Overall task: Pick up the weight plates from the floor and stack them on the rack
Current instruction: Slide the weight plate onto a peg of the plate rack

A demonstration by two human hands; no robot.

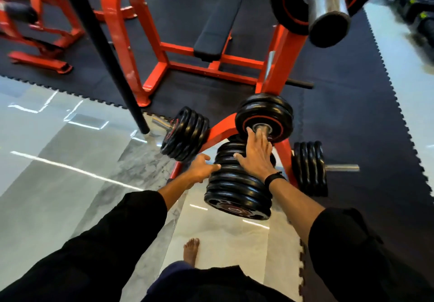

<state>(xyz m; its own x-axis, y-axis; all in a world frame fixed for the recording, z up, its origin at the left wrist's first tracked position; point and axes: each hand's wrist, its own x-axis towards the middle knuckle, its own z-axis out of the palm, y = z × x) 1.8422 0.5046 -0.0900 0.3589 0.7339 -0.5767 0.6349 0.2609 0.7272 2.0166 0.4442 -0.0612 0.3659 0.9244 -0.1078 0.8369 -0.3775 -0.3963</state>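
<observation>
Two hands [254, 153] brace the nearest stack of weight plates [237, 184] on the rack [285, 151] peg: right fingers spread flat, left hand [202, 167] cupping the rim, seating plates flush.

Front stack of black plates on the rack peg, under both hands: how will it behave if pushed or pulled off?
The front stack of plates is probably heavy: many thick discs packed together. Its glossy ribbed rims may be slippery under the left hand and right hand, both resting open. Freed, a round plate would likely roll on the tile floor.
</observation>
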